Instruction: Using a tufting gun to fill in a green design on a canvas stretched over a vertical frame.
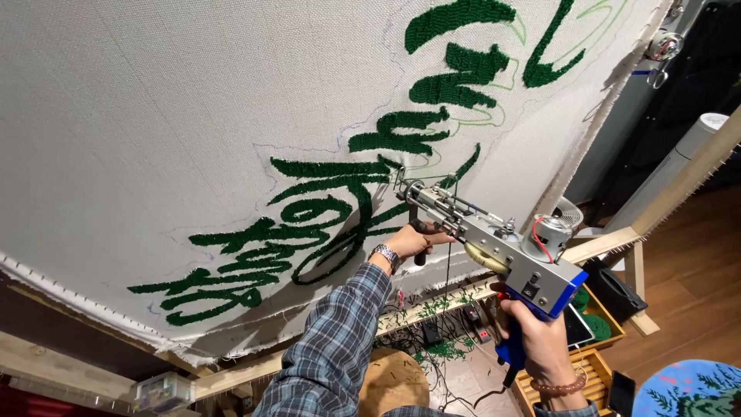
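Note:
A blue and silver tufting gun (494, 243) points its needle at a white cloth (154, 116) stretched on a wooden frame (602, 245). Dark green tufted strokes (324, 208) run across the cloth. My left hand (413, 241), with a wristwatch and a plaid sleeve, grips the gun's black front handle. My right hand (540, 340), wearing a bead bracelet, grips the blue rear handle. The gun's tip sits at the cloth among the green strokes. A green yarn runs to the needle.
Below the frame lie green yarn scraps (444, 347), cables and a wooden crate (587, 363) on a wood floor. A small white fan (570, 212) and a white cylinder (695, 143) stand at right. A tufted blue rug piece (687, 390) shows at bottom right.

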